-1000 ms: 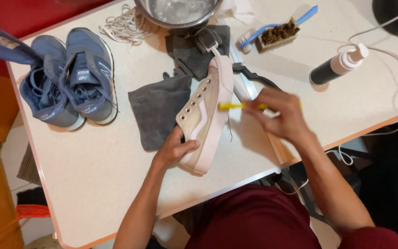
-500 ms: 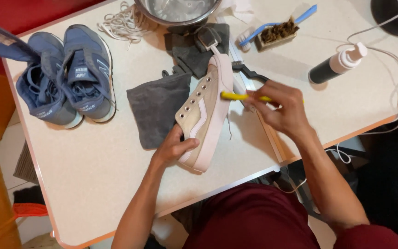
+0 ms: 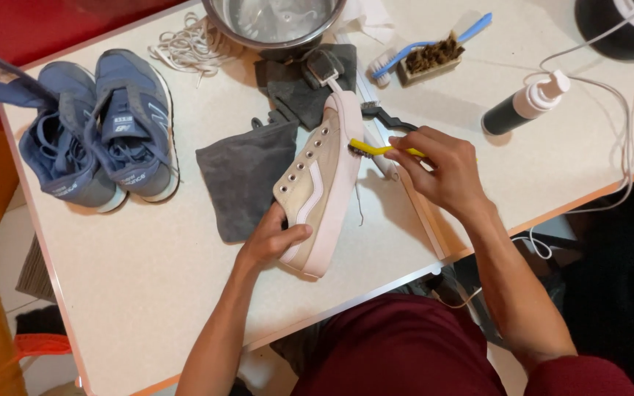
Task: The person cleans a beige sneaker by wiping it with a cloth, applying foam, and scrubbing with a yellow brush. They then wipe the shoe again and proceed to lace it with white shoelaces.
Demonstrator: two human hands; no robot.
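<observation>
**Beige shoe under a yellow brush, both hands engaged**

Beige sneaker (image 3: 317, 194): low canvas upper, pale pink rubber sole, metal eyelets down the front, no laces in. It lies tilted on its side on the table (image 3: 148, 293), toe toward the person, heel away.

Left hand (image 3: 271, 240): wrapped around the toe end of the sneaker, thumb over the upper, fingers tucked beneath, a firm grasp.

Right hand (image 3: 442, 170): closed in a pinch on the handle of a small yellow brush (image 3: 376, 149). Bristle head touches the sole edge near the heel side of the sneaker.

Table: pale speckled laminate, rounded corner, thin orange edge.

Around:
- Grey cloth (image 3: 247, 176), soft and matte, flat just left of the sneaker, partly under it.
- Darker folded cloth (image 3: 299, 92) beyond the heel.
- Pair of blue mesh running shoes (image 3: 100, 128) at far left, well apart from the hands.
- Loose white laces (image 3: 188, 48) in a tangle near the metal bowl (image 3: 277, 20), shiny steel, round.
- Wooden block brush (image 3: 428, 60) with brown bristles, a blue-handled brush (image 3: 434, 40) lying across it.
- Black bottle with white pump top (image 3: 522, 108), lying to the right of the right hand.
- White cable (image 3: 618, 147) looping along the right edge.
- A black-handled tool (image 3: 390, 119) lies just behind the yellow brush, close to the right hand's knuckles
</observation>
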